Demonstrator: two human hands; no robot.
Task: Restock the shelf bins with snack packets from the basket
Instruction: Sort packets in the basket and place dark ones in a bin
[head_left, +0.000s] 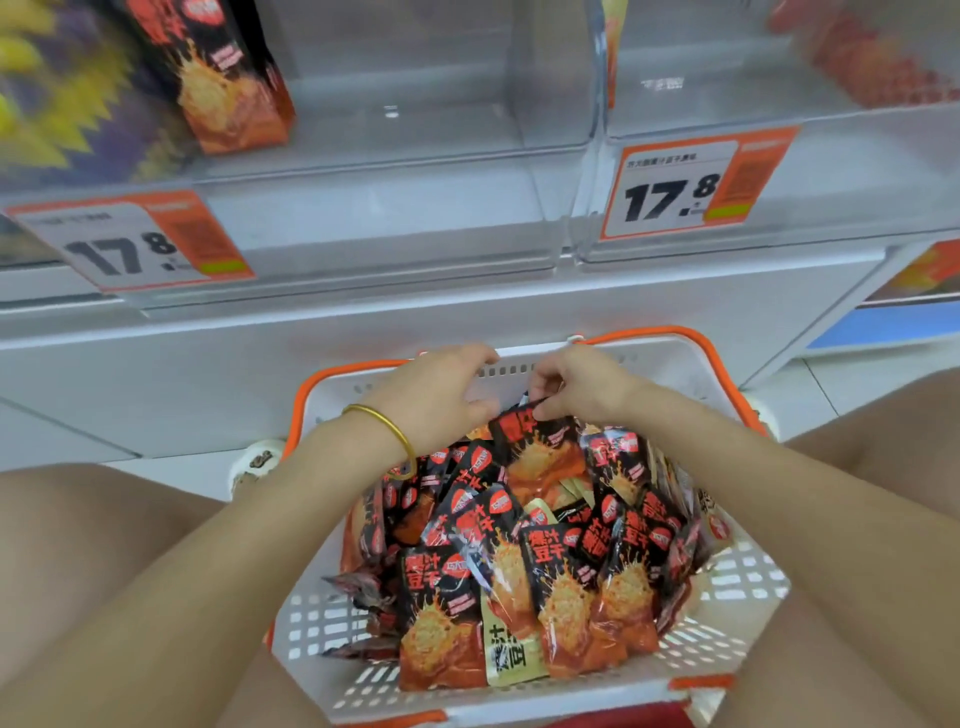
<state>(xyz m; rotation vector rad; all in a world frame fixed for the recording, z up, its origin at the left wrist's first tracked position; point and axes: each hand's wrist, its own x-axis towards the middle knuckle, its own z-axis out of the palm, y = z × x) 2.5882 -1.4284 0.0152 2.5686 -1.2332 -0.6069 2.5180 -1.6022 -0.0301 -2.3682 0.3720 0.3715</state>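
Pickup step: right grip (576, 387) pinches top of snack packet (540, 447) in basket (332, 397), left grip (441, 397) curled beside it, hold unclear; next needs lift into shelf bin (415, 135).

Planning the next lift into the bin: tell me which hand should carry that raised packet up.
Right. The right hand pinches the top edge of the raised packet; the left hand sits beside it, its grip unclear.

Your right hand (576, 387) pinches a snack packet (540, 452) at twelve o'clock in the basket (737, 587); your left hand (441, 397) sits just beside it
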